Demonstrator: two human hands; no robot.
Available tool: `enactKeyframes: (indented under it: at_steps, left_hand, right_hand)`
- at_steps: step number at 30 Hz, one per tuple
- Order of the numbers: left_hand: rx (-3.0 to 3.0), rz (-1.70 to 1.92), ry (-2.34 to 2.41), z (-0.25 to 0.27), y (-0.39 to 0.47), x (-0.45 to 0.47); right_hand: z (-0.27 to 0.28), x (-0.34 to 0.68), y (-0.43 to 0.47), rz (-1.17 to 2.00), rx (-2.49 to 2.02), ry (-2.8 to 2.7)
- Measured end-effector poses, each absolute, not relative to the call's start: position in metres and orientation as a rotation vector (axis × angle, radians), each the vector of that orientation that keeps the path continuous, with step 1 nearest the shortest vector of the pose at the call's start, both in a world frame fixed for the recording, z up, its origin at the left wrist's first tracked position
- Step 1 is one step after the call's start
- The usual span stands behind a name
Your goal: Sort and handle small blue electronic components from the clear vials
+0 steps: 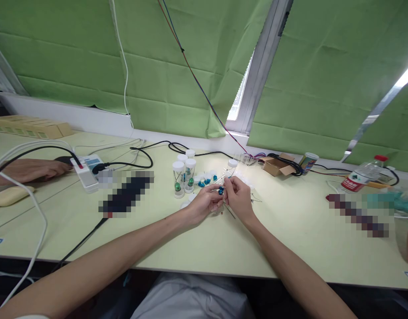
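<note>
My left hand [200,205] and my right hand [239,198] meet over the middle of the table, fingers closed in a pinch. Between the fingertips is a small blue piece with thin wires [220,190], partly covered by them; its exact kind is too small to make out. More small blue pieces [207,181] lie just behind my left hand. To the left stand several clear tubes with white caps [178,179], with green balls inside. Another white-capped tube [232,165] is behind my right hand. A thin dark rod [229,212] lies below my fingers.
A white power strip [86,175] with cables lies to the left, near another person's hand [51,170]. An open cardboard box [279,164], a printed canister [308,162] and a red-capped bottle [362,175] stand to the right. Green blinds [177,88] hang behind.
</note>
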State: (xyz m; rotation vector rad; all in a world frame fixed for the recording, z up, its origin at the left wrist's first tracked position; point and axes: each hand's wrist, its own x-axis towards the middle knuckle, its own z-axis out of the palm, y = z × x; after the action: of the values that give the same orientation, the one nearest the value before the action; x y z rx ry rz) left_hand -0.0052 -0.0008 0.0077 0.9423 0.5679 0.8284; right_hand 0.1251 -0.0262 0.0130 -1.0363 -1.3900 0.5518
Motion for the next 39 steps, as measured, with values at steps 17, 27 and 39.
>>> enactKeyframes:
  at_steps: [17, 27, 39]
  left_hand:
    - [1.01, 0.846, 0.553, 0.0055, -0.0014, -0.005]
    - [1.044, 0.864, 0.538, 0.0023, -0.0004, -0.0052]
    - [1.08, 0.862, 0.552, 0.0015, 0.0001, -0.0052]
  right_hand:
    - [0.0137, 0.1259, -0.0271, 0.565, -1.03, -1.393]
    - [0.0156, 0.1259, -0.0278, 0.578, -1.029, -1.387]
    - [0.0178, 0.1261, -0.0283, 0.575, -1.026, -1.378]
